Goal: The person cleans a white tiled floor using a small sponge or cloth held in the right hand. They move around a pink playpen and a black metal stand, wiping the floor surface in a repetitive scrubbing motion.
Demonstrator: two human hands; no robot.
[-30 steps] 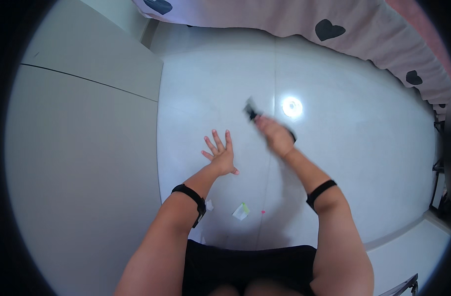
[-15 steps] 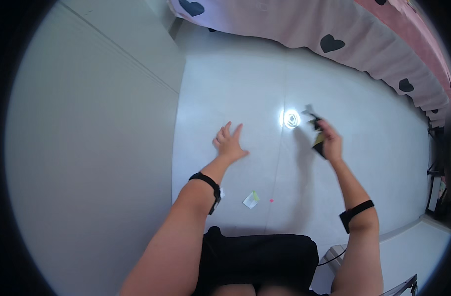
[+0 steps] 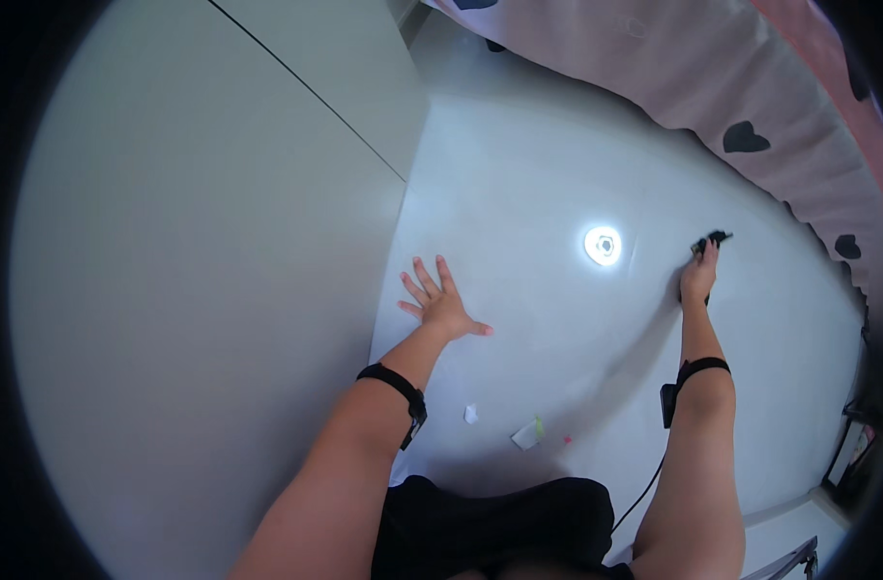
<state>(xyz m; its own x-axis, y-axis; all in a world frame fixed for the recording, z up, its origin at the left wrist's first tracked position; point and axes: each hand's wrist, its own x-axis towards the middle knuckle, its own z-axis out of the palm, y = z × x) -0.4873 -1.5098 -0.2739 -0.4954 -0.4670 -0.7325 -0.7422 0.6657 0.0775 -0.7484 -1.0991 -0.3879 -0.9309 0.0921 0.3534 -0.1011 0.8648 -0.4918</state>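
Observation:
My left hand (image 3: 442,310) is open, fingers spread, palm down over the pale floor (image 3: 533,319) close to the grey panel. Whether it touches the floor I cannot tell. Farther out on the right, my right hand (image 3: 697,278) is closed round a black handled tool (image 3: 717,239). Its narrow dark end pokes out past my fingers, and the rest is mostly hidden by the hand, so its exact kind does not show. Between the hands, a bright round spot of light (image 3: 604,246) lies on the glossy floor. Black straps with small boxes circle both forearms.
A smooth grey panel (image 3: 219,242) stands along the left. Pink cloth with dark hearts (image 3: 644,58) hangs at the far right. Small paper scraps (image 3: 525,435) lie near my black-clothed lap (image 3: 499,527). A thin black cable (image 3: 642,498) runs beside my right arm.
My right hand has moved right with the tool and turned, hiding the tool's yellow part. My left hand's fingers have spread wider. The view has shifted and turned.

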